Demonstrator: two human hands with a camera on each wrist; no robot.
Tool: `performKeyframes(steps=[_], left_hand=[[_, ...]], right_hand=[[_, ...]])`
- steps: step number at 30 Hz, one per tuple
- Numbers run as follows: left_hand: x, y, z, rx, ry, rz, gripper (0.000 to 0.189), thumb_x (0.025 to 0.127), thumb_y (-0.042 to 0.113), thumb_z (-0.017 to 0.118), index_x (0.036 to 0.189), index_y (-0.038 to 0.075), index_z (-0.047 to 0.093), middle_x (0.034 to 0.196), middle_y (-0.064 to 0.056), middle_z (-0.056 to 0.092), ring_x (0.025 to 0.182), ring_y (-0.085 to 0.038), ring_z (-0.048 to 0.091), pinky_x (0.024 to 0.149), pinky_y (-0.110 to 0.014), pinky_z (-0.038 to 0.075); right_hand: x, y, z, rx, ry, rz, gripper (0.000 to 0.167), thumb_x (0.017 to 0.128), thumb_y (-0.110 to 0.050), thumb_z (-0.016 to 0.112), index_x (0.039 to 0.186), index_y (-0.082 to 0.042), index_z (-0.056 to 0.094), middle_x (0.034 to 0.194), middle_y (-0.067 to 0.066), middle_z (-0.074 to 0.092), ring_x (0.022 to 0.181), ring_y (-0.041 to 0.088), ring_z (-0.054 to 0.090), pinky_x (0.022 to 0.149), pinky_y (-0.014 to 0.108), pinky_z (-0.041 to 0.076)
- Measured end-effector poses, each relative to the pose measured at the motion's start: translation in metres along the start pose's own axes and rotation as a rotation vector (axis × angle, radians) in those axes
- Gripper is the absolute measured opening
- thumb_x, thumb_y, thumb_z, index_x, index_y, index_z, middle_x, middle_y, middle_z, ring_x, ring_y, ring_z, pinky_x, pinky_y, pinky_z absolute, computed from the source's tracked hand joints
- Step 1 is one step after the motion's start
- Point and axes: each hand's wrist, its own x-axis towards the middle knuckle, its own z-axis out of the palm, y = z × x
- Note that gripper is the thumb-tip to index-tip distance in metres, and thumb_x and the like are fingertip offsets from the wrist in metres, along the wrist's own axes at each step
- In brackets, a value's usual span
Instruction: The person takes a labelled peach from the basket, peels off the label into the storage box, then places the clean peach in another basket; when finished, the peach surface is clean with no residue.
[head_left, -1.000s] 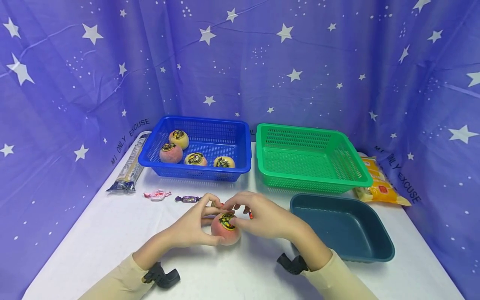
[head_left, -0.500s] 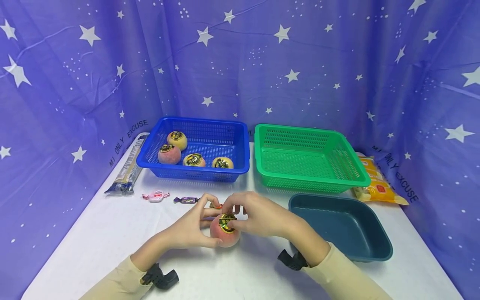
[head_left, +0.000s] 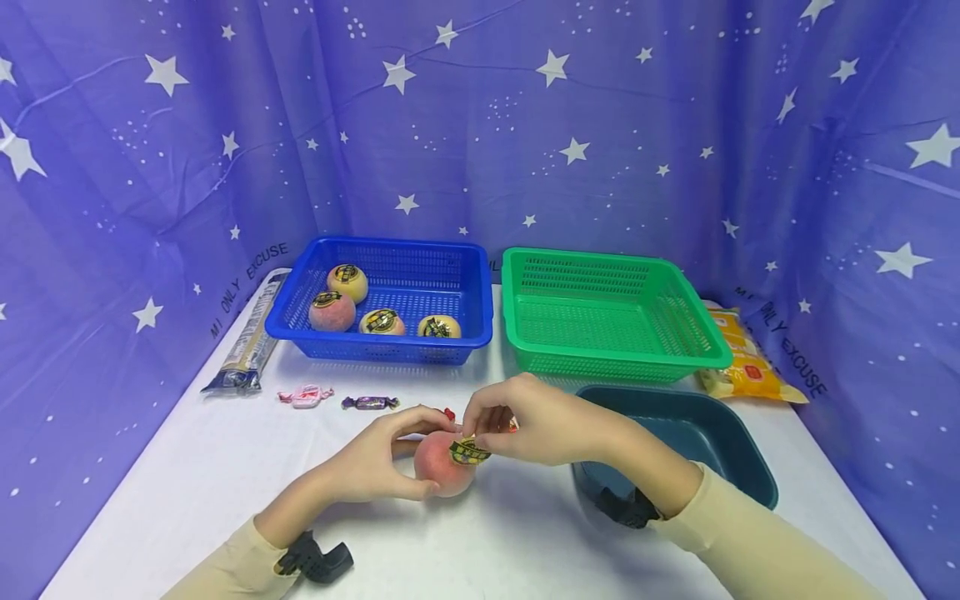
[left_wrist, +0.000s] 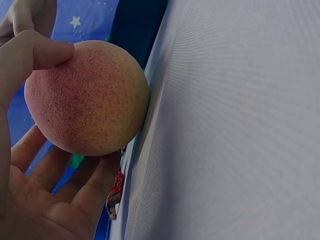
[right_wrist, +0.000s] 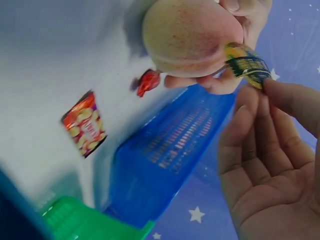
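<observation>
A pink and yellow peach [head_left: 442, 467] sits on the white table, gripped by my left hand [head_left: 375, 458] with the thumb on its near side and the fingers behind. My right hand [head_left: 528, 421] pinches a black and gold sticker [head_left: 470, 452] between thumb and fingertip. In the right wrist view the sticker [right_wrist: 248, 65] stands away from the peach [right_wrist: 187, 37], with one end at its skin; whether it still sticks there I cannot tell. The left wrist view shows the peach [left_wrist: 90, 100] between thumb and fingers.
A blue basket [head_left: 378, 342] holds several stickered peaches. Beside it stand a green basket [head_left: 618, 354] and a dark teal tub [head_left: 675, 400]. Wrapped candies [head_left: 306, 396] lie before the blue basket; a red snack packet [right_wrist: 85, 125] lies behind the hands. Bags [head_left: 753, 367] flank the baskets.
The sticker, earlier flat on top of the peach, is now lifted at its right side. My right hand has moved right with it; the left hand keeps hold of the peach.
</observation>
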Motion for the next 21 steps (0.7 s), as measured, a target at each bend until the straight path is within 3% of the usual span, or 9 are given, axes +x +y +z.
performKeyframes(steps=[13, 21], left_hand=[[0.001, 0.001, 0.001, 0.015, 0.019, -0.005, 0.071, 0.082, 0.014, 0.097, 0.146, 0.024, 0.067, 0.148, 0.003, 0.068, 0.144, -0.021, 0.063, 0.119, -0.041, 0.058], [0.001, -0.001, 0.001, 0.017, 0.019, -0.013, 0.071, 0.083, 0.016, 0.097, 0.146, 0.027, 0.066, 0.148, 0.003, 0.069, 0.144, -0.020, 0.063, 0.119, -0.040, 0.058]], right_hand=[[-0.049, 0.025, -0.039, 0.126, 0.040, 0.174, 0.012, 0.104, -0.013, 0.076, 0.113, -0.021, 0.078, 0.103, -0.003, 0.079, 0.094, 0.020, 0.076, 0.088, 0.032, 0.068], [-0.077, 0.048, -0.060, 0.234, 0.078, 0.216, 0.014, 0.107, -0.013, 0.074, 0.121, -0.010, 0.075, 0.105, 0.010, 0.079, 0.094, 0.027, 0.078, 0.086, 0.035, 0.069]])
